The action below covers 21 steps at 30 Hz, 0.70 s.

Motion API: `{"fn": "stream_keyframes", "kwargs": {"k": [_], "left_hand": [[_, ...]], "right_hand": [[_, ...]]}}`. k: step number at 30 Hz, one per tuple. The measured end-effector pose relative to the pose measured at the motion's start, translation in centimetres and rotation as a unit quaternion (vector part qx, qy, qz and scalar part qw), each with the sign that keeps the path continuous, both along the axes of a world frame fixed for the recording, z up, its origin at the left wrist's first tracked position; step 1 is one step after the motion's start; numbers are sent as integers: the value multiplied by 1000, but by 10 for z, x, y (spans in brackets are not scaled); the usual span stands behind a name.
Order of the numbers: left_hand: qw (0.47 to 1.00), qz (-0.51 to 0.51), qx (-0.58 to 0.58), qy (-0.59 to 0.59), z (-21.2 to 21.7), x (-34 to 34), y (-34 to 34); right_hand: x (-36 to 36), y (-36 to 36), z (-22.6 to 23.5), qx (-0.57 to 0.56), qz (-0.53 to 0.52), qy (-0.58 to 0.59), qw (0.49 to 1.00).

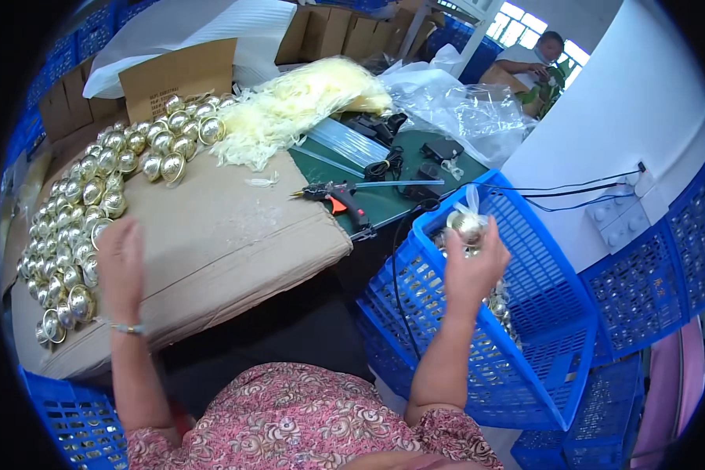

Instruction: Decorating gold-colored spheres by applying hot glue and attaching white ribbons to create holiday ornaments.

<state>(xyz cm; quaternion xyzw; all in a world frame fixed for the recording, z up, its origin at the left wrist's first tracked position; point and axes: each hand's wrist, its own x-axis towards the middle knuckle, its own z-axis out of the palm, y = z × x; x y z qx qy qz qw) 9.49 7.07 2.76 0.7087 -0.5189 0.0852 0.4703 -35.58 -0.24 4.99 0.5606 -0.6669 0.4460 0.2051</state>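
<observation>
In my right hand (478,266), a shiny gold bauble (466,225) with a pale translucent tuft on top is gripped by the fingertips above the blue basket (536,360). More gold and silvery pieces lie inside that basket, partly hidden by my hand and the basket wall. My left hand (123,262) is raised at the edge of a crowd of gold cup-shaped baubles (74,192) on the cardboard-covered table (211,227). Its fingers point upward, somewhat blurred, and nothing shows in them.
A glue gun (333,200) lies on the cardboard's right edge, near clear glue sticks (345,145) and black cables. Pale yellow shredded strands (290,110) are heaped behind. Another person (529,66) sits at the far right. A second blue basket (78,423) stands at lower left.
</observation>
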Motion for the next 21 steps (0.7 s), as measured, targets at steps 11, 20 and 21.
{"fn": "stream_keyframes", "kwargs": {"k": [11,20,21], "left_hand": [[953,154,145,-217,-16,47,16],[926,-181,20,332,18,-19,-40],[885,-220,-11,410,11,-23,-56]], "right_hand": [[105,-16,-10,-120,387,-301,863],[263,-35,-15,-6,638,-64,767],[274,-38,-19,11,644,-76,761]]}}
